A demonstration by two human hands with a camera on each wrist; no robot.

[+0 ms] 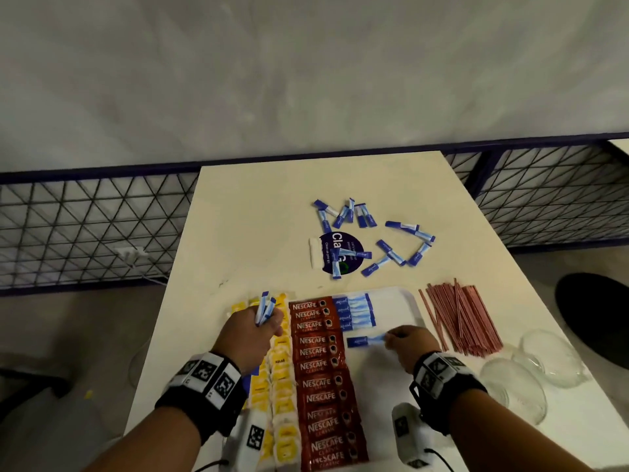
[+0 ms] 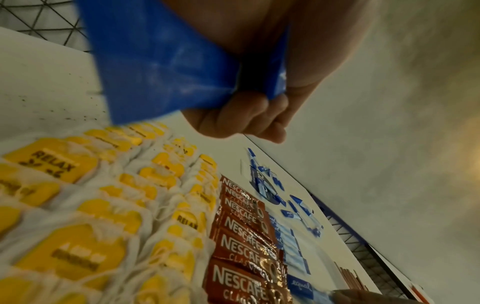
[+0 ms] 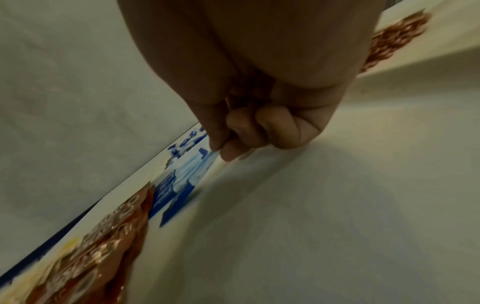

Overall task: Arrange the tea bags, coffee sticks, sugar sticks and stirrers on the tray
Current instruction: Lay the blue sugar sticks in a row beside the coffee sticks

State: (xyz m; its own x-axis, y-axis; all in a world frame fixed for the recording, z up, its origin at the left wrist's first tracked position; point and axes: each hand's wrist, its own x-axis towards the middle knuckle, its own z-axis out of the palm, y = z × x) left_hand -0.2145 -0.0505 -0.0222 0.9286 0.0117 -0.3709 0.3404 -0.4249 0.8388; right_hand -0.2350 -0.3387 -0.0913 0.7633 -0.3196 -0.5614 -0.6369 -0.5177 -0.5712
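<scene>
free: bare tray floor [image 1: 391, 311] right of sugar sticks [image 1: 355, 313] | blocked: stirrers [image 1: 459, 318], glass bowls [image 1: 531, 373] farther right

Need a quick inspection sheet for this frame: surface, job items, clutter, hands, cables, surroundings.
Surface: white table, with a white tray at the near edge.
Job items: tea bags, coffee sticks and a short row of sugar sticks lie in columns on the tray; loose sugar sticks and stirrers lie on the table.
Clutter: round blue sticker, white packet, glass bowls.
Hands: left hand grips a bundle of sugar sticks; right hand pinches one sugar stick over the tray.
Cables: white cord behind the mesh.
Surroundings: wire mesh fence, grey floor.
</scene>
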